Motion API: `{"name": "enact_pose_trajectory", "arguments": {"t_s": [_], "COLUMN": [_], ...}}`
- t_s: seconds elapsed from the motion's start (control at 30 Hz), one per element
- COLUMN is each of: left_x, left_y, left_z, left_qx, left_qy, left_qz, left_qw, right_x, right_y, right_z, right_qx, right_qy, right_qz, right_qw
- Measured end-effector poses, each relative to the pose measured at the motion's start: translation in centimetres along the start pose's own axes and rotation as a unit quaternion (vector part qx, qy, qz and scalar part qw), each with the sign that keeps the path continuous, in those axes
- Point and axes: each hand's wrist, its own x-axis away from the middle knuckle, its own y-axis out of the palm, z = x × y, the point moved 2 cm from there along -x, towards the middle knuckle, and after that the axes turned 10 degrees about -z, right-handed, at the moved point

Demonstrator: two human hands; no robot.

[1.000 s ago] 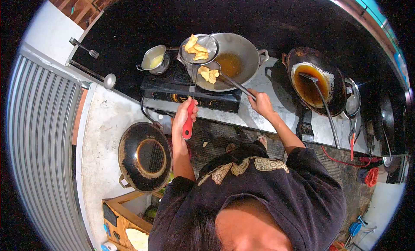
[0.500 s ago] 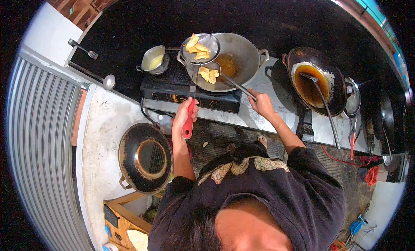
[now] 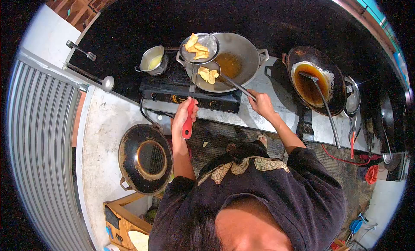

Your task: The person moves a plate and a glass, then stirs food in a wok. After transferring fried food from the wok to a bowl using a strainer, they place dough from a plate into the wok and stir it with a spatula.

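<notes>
My left hand [image 3: 185, 117] is closed round the red handle of a mesh strainer [image 3: 210, 42]. Several golden fried pieces [image 3: 196, 49] lie in the strainer, which is held over the left side of a grey wok [image 3: 246, 41]. Brown oil [image 3: 229, 66] pools in the wok's bottom. My right hand [image 3: 262, 105] grips the metal handle of a ladle [image 3: 237, 84]. More fried pieces [image 3: 208, 75] rest in the ladle's head, just below the strainer and above the wok. The ladle's head is partly covered by the pieces.
The wok stands on a black gas stove [image 3: 190, 97]. A small pot [image 3: 153, 61] with yellowish liquid is at its left. Right of it, a dark wok [image 3: 298, 56] holds brown oil and a long-handled spatula [image 3: 325, 106]. Another black wok [image 3: 129, 151] sits on the left counter.
</notes>
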Motion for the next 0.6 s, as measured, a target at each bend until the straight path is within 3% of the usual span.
{"name": "enact_pose_trajectory", "arguments": {"t_s": [0.2,0.37,0.6], "left_x": [-0.2,-1.0,-1.0], "left_y": [0.3,-0.2,-0.1], "left_z": [0.2,-0.4,-1.2], "left_qx": [-0.024,-0.053,-0.064], "left_qy": [0.004,0.008,0.041], "left_qz": [0.019,0.042,0.035], "left_qw": [1.000,0.998,0.996], "right_x": [-2.6,-2.6,-0.2], "right_y": [-0.5,-2.6,-10.1], "right_z": [2.6,3.9,4.4], "right_qx": [-0.171,-0.373,-0.329], "right_qy": [0.119,0.217,0.214], "right_qz": [-0.067,-0.154,-0.142], "right_qw": [0.976,0.889,0.909]}}
